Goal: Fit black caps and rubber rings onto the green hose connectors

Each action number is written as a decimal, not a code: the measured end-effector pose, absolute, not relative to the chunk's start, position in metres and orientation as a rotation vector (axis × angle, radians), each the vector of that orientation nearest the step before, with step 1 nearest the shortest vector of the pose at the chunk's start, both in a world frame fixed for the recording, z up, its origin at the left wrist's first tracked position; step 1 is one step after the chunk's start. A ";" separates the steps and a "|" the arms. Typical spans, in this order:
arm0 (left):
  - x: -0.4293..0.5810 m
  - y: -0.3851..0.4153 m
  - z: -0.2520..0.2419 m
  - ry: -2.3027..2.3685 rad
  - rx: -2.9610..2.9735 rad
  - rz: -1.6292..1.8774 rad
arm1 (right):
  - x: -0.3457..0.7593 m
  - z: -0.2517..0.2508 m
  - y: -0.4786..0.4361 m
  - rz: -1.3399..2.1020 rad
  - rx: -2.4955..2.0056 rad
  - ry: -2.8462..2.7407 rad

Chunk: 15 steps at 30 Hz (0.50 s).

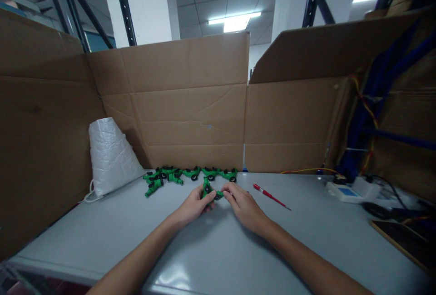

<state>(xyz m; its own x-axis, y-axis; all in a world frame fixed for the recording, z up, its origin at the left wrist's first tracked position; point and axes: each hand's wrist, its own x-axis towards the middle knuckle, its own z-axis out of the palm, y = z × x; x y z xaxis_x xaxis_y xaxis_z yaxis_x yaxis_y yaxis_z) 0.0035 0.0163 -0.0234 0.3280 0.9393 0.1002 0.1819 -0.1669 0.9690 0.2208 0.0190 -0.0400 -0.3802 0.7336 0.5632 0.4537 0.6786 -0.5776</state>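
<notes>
A small green and black toy piece is held in my left hand, the thumb pressed against it above the grey table. My right hand pinches the right end of a green part that sticks out from the same piece. Whether the two parts are joined cannot be made out. Behind my hands, several green toys with black wheels stand in a row. A red screwdriver lies to the right of my right hand, its tip pointing to the right and towards me.
Cardboard walls enclose the grey table at the back and sides. A white padded bag stands at the back left. On the right are a power strip, cables, a blue metal frame and a dark flat board.
</notes>
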 end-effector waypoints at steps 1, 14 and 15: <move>0.004 0.016 -0.024 1.038 1.605 0.956 | 0.221 -0.040 0.019 0.422 -0.919 -2.049; 0.004 0.015 -0.025 0.976 1.658 0.958 | 0.222 -0.044 0.021 0.445 -0.915 -2.071; 0.004 0.015 -0.024 0.973 1.658 0.960 | 0.222 -0.044 0.021 0.443 -0.919 -2.071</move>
